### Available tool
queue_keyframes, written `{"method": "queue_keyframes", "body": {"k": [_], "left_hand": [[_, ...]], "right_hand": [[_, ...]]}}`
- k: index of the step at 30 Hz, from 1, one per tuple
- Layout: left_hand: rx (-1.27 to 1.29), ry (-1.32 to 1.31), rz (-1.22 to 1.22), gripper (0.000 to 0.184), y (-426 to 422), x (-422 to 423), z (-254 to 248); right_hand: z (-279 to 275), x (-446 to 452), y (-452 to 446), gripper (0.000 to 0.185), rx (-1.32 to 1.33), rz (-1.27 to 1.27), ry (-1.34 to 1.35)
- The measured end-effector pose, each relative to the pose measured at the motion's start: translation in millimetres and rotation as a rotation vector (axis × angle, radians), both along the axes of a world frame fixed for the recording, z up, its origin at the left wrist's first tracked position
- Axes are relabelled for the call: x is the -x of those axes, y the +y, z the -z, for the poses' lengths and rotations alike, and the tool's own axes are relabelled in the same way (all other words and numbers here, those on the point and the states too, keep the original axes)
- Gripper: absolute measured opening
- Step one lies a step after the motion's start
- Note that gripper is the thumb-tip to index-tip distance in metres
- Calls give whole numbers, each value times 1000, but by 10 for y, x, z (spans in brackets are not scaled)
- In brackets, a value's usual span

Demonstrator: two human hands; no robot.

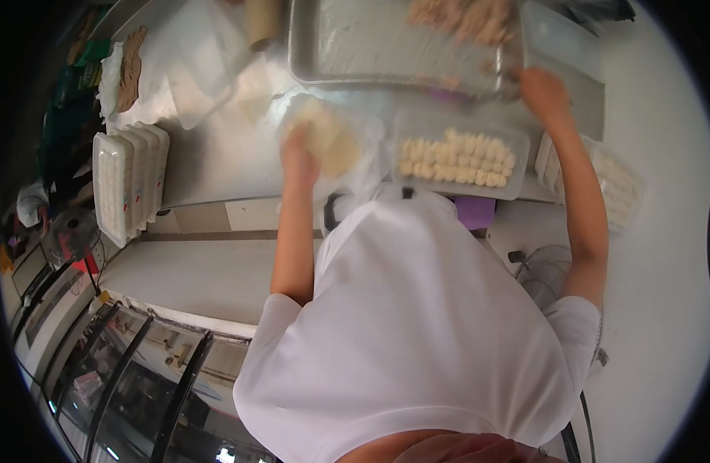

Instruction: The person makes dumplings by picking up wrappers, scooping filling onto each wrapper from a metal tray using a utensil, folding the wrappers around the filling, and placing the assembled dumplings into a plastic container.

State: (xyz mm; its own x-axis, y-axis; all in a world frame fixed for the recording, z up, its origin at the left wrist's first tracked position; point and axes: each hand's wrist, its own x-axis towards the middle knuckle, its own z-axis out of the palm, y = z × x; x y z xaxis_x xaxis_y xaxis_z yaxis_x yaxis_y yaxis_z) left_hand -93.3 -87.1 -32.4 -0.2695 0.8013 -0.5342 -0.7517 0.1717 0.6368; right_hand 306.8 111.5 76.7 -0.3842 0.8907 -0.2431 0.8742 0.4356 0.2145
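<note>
White shirt (432, 324) — left hand (299, 158) at dough (342, 157) — pale yellow, blurred

Cream dumplings (457, 160), plain white shirt (432, 316)

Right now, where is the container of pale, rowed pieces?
In the head view, the container sits right of centre, between the metal tray and the white shirt.

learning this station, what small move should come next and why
Probably move the right hand to the pinkish mixture in the metal tray for a small portion: that hand is by the tray's near right corner, the left hand is at a blurred pale sheet, and small pale pieces sit in rows nearby.
</note>
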Motion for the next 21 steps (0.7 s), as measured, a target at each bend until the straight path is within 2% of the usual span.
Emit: {"method": "queue_keyframes", "body": {"k": [2, 6, 8, 11, 12, 14, 15, 17, 18, 20, 21], "left_hand": [[43, -3, -11, 46, 136, -76, -119], [31, -124, -36, 45, 291, -199, -173], [61, -170, -81, 45, 364, -293, -177], [-42, -147, -4, 45, 415, -396, -211], [-6, -140, -20, 45, 439, -426, -120], [17, -105, -20, 44, 488, -519, -138], [41, -78, -12, 44, 516, -566, -142], [1, -107, -55, 42, 565, -667, -117], [-29, -118, -92, 41, 616, -749, -237], [-136, -146, -96, 39, 691, -860, -306], [-95, -170, -113, 38, 759, -947, -447]], "right_hand": [[-23, 25, -34, 20, 157, -15, 156], [44, 154, -19, 19, 228, 58, 261], [98, 189, 2, 20, 232, -30, 375], [262, 228, 49, 20, 259, -22, 481], [285, 228, 67, 20, 260, -30, 488], [312, 231, 102, 19, 599, 101, 749], [311, 261, 72, 19, 600, 90, 750], [264, 299, -100, 19, 662, 136, 1105], [211, 357, -210, 19, 668, 119, 1103], [100, 568, -500, 19, 641, 441, 1307], [107, 657, -646, 19, 651, 425, 1305]]}}
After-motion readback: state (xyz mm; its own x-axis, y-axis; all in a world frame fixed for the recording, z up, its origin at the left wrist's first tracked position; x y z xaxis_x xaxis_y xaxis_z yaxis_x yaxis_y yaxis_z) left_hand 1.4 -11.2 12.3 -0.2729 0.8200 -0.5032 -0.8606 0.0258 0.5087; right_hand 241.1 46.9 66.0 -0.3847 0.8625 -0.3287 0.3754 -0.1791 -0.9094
